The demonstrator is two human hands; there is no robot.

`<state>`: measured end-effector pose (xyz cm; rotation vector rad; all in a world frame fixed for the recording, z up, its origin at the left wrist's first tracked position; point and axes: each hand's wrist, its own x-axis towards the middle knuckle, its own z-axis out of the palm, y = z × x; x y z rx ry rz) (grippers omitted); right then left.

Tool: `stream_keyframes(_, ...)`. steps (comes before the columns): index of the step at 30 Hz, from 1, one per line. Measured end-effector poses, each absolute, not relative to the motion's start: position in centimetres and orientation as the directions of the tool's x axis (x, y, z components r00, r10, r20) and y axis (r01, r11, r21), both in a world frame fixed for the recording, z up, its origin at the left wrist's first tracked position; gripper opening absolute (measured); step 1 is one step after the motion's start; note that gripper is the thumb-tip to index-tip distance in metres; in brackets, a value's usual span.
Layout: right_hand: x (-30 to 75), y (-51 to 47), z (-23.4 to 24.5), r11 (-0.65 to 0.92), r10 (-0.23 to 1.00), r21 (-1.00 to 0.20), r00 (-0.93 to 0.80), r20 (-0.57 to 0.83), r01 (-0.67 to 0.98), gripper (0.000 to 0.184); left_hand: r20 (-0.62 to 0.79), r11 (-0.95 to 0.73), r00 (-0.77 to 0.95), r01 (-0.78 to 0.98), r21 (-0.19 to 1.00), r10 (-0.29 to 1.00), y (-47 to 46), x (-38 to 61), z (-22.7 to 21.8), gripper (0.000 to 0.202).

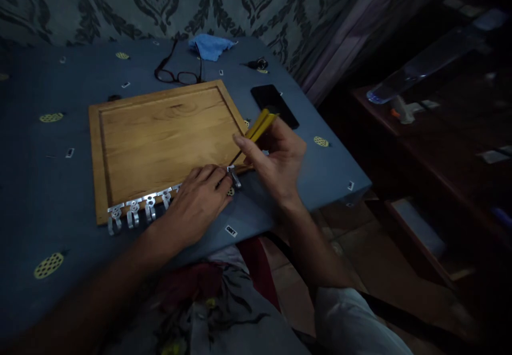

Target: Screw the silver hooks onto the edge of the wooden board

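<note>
A wooden board (168, 131) with a raised frame lies on the table. Along its near edge runs a silver hook rail (150, 195) with several curved hooks, its middle hidden under my left hand (200, 197). The fingers of that hand bend over the rail, the thumb close to the hook at the right end (234, 177). In my right hand (280, 157) is a screwdriver (260, 126) with a yellow handle, fingers wrapped around it. Its thin shaft slants down to the rail's right end; whether a screw sits under the tip cannot be made out.
Beyond the board lie eyeglasses (178, 76), a blue cloth (211, 46) and a small dark item with a ring (257, 64). A black phone (274, 104) rests right of the board. Past the table's right edge, a clear bottle (420, 72) appears by a dark reddish surface (452, 147).
</note>
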<state>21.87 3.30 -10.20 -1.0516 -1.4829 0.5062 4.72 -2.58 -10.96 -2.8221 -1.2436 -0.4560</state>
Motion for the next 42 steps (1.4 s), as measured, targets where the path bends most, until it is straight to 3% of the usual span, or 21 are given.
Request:
stream_keyframes(4, 22.3, 2.8, -9.8, 0.523, 0.793, -0.821, 0.222, 0.567, 0.229, 0.036, 0.244, -0.682, 0.646, 0.724, 0.107, 0.723, -2.6, 4.7, -10.9, 0.027)
stream_keyframes(11, 22.8, 2.7, -10.4, 0.474, 0.863, -0.848, 0.066, 0.501, 0.237, 0.034, 0.23, -0.676, 0.643, 0.729, 0.11, 0.731, -2.6, 4.7, -10.9, 0.025)
stream_keyframes(24, 22.5, 2.7, -10.4, 0.42, 0.896, -0.867, 0.025, 0.443, 0.269, 0.04, 0.228, -0.672, 0.639, 0.73, 0.125, 0.735, -2.7, 4.7, -10.8, 0.022)
stream_keyframes(31, 23.1, 2.7, -9.3, 0.442, 0.897, -0.837, -0.146, 0.418, 0.321, 0.034, 0.224, -0.664, 0.632, 0.741, 0.106, 0.742, -2.6, 4.9, -10.9, 0.026)
stream_keyframes(38, 24.4, 2.8, -7.5, 0.341, 0.869, -0.934, -0.416, 0.268, 0.11, 0.036, 0.257, -0.666, 0.63, 0.741, 0.083, 0.733, -2.6, 4.9, -11.1, 0.024)
stream_keyframes(42, 24.8, 3.0, -7.7, 0.269, 0.867, -0.962, -0.449, 0.218, 0.052, 0.038, 0.263, -0.667, 0.629, 0.74, 0.086, 0.732, -2.7, 4.9, -11.1, 0.024)
